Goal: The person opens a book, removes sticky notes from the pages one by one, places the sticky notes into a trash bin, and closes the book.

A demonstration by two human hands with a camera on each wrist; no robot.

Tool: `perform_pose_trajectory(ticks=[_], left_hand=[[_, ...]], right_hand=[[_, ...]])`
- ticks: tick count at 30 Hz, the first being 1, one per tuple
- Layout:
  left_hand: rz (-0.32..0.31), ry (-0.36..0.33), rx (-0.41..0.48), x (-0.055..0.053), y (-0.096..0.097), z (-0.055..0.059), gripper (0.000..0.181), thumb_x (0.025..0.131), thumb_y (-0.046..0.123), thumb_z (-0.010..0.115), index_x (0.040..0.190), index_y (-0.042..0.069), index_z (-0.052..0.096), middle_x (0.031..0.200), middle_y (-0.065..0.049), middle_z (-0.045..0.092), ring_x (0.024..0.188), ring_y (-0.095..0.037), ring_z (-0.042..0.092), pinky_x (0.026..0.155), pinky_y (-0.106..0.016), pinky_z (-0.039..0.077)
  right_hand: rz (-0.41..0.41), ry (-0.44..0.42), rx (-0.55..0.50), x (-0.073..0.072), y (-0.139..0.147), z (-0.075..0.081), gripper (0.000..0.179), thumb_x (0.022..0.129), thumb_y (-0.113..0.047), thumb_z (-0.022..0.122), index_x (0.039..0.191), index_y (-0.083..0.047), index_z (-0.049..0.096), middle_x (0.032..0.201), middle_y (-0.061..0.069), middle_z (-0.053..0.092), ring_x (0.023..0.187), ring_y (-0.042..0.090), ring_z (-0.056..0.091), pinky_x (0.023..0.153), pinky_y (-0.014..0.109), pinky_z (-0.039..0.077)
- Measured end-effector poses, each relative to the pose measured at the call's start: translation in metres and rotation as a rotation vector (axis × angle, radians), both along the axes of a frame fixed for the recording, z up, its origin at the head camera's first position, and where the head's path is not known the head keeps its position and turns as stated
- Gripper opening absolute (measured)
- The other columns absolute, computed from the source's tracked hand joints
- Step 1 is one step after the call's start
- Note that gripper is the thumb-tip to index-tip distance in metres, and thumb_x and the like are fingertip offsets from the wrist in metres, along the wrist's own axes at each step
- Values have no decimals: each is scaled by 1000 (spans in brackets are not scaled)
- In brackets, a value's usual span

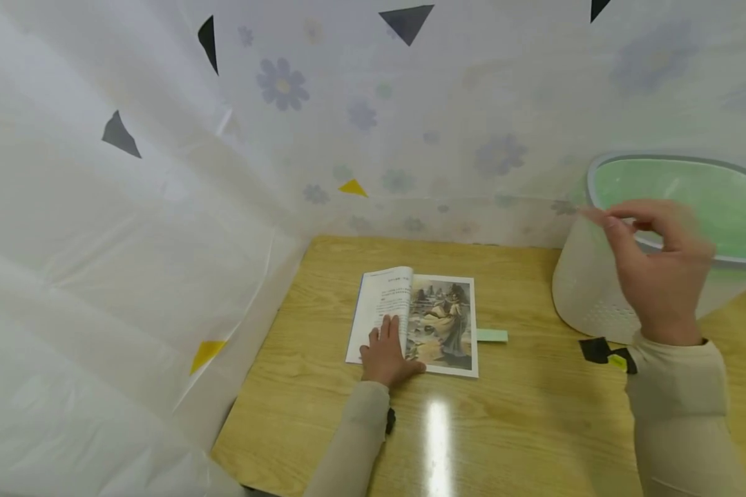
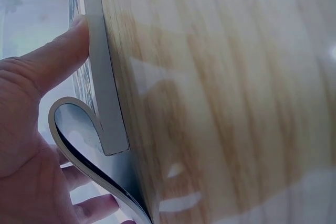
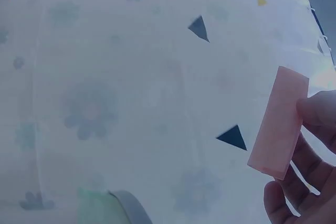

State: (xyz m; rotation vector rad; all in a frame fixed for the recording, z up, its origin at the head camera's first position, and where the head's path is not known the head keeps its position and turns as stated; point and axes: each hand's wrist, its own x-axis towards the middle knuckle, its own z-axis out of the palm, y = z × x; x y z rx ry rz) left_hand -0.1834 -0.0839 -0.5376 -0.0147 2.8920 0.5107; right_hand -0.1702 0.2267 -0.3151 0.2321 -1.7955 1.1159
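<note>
An open book [image 1: 441, 324] lies on the wooden table, text on its left page and a painted picture of a figure on the right one. My left hand [image 1: 387, 355] rests on it with spread fingers, the thumb [image 2: 73, 43] on the right page near the bottom edge. The pages curve up beside the spine in the left wrist view. A pale green paper strip [image 1: 492, 336] sticks out from the book's right edge. My right hand [image 1: 665, 269], raised in front of the basket, pinches a pink paper slip [image 3: 279, 121] between thumb and fingers.
A white basket [image 1: 587, 283] with a grey rim and green inside stands at the right of the table [image 1: 510, 428]. White sheeting [image 1: 435, 103] with flower prints and black and yellow triangles hangs behind and to the left.
</note>
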Motion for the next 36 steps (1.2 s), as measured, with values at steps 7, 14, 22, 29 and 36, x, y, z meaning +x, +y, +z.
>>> perform_pose_trajectory(ticks=[7, 14, 22, 29, 36], left_hand=[[7, 2, -6, -1, 1, 0, 118, 69, 63, 81, 160, 20, 19, 168, -3, 20, 148, -35, 33, 101, -62, 41], [10, 6, 2, -1, -1, -3, 118, 69, 63, 82, 159, 19, 20, 167, -4, 21, 147, -36, 33, 101, -64, 40], [5, 8, 4, -1, -1, -3, 118, 69, 63, 81, 160, 20, 19, 168, -3, 20, 147, -36, 32, 102, -64, 40], [0, -9, 17, 1, -1, 1, 118, 70, 63, 81, 160, 20, 18, 168, -4, 19, 148, -36, 32, 102, -64, 40], [4, 2, 17, 3, -1, 3, 117, 70, 63, 81, 160, 19, 19, 168, -5, 20, 148, -37, 32, 102, -64, 39]], right_hand=[[-367, -176, -35, 6, 37, 15, 29, 98, -29, 60, 108, -8, 77, 105, -43, 51, 109, -15, 50, 106, 21, 35], [-624, -576, -145, 8, 53, 16, 32, 97, -53, 48, 121, -44, 68, 137, -22, 57, 63, -11, 28, 57, 18, 21], [-584, -694, -188, 4, 67, 8, 35, 96, -55, 47, 125, -45, 65, 142, -26, 51, 72, -21, 29, 62, 14, 26], [-578, -756, -178, 5, 71, 7, 38, 98, -52, 42, 131, -44, 61, 150, -16, 46, 72, -18, 34, 51, 15, 24], [-533, -772, -209, 2, 79, 4, 37, 99, -49, 44, 132, -43, 60, 150, -16, 45, 94, -4, 62, 50, 15, 25]])
